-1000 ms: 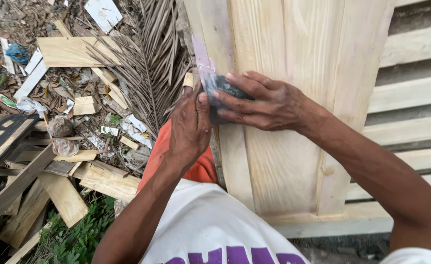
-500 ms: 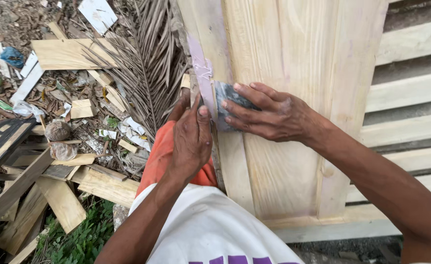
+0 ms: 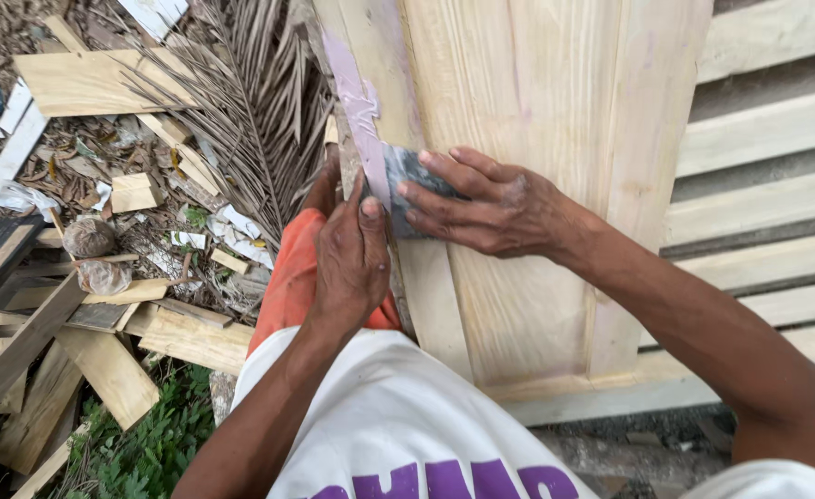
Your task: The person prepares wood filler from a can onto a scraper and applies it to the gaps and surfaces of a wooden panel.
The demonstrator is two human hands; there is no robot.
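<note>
A pale unfinished wooden door panel [image 3: 537,139] stands upright in front of me, with a streak of pinkish putty [image 3: 357,111] down its left stile. My right hand [image 3: 481,203] presses a dark grey scrap of sandpaper [image 3: 406,171] flat against that stile, fingers spread over it. My left hand [image 3: 350,254] grips the panel's left edge just beside the sandpaper, thumb up against the wood.
Offcut boards [image 3: 103,356], wood scraps and litter lie on the ground at the left, with a dry palm frond [image 3: 250,120] beside the door. Horizontal pale slats [image 3: 768,139] run behind the panel on the right. Grass [image 3: 149,444] grows at lower left.
My right hand slid the sandpaper down the stile and then back up a little. My left hand stayed on the door's edge. The view shifted slightly.
</note>
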